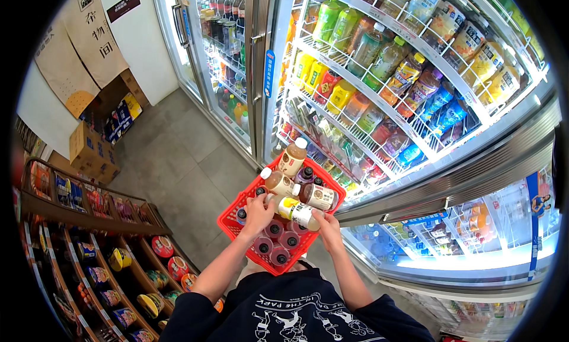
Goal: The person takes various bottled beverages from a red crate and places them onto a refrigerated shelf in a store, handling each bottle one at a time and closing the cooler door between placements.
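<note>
A red plastic shopping basket (pixel 226 217) full of bottles is right in front of my body. Over it, a plastic bottle with a yellow and white label (pixel 295 211) lies sideways between my hands. My left hand (pixel 260 213) grips its capped end, and my right hand (pixel 326 226) holds its base. Beyond it in the basket are a light-brown drink bottle (pixel 292 159), a second one tilted beside it (pixel 279 182) and a darker brown one lying down (pixel 321 196). Several bottles with black caps (pixel 274 228) stand upright on the near side.
An open refrigerated display (pixel 355 66) with bottles on wire shelves rises ahead and right. Its metal-framed door (pixel 400 186) stands at the right. Closed coolers (pixel 226 53) are further left. Snack shelves (pixel 102 253) line the left, with a cardboard box (pixel 91 151) beyond.
</note>
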Tool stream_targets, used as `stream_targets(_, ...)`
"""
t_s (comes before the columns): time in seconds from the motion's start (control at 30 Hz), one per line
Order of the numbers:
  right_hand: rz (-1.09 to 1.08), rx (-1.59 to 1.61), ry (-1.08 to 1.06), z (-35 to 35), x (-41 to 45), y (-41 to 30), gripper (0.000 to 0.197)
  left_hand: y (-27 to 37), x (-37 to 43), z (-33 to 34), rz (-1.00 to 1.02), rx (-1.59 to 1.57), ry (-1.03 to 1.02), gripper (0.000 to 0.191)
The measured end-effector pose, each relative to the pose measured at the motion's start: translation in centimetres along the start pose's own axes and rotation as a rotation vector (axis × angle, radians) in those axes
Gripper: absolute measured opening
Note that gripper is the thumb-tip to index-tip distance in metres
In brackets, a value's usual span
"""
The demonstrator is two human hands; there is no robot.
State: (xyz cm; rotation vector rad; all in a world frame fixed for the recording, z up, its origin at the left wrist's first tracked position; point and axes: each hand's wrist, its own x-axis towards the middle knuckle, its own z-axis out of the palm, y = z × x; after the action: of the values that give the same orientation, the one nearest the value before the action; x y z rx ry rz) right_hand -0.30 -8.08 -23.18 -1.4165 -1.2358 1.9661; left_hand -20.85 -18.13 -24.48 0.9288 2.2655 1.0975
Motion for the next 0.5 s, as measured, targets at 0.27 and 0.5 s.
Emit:
stream_targets(0.27, 0.166, 0.179, -0.353, 0.7, -5.8, -8.1, 0.057, 9.1, 1.2, -6.9, 0.183, -0.261, 0.105, 0.024)
stream_targets(0.5, -0.024, 0.271, -0.51, 3.7, -8.7, -11.9, 0.047, 15.9, 2.7, -10.1, 0.508, -0.68, 0.093, 0.033)
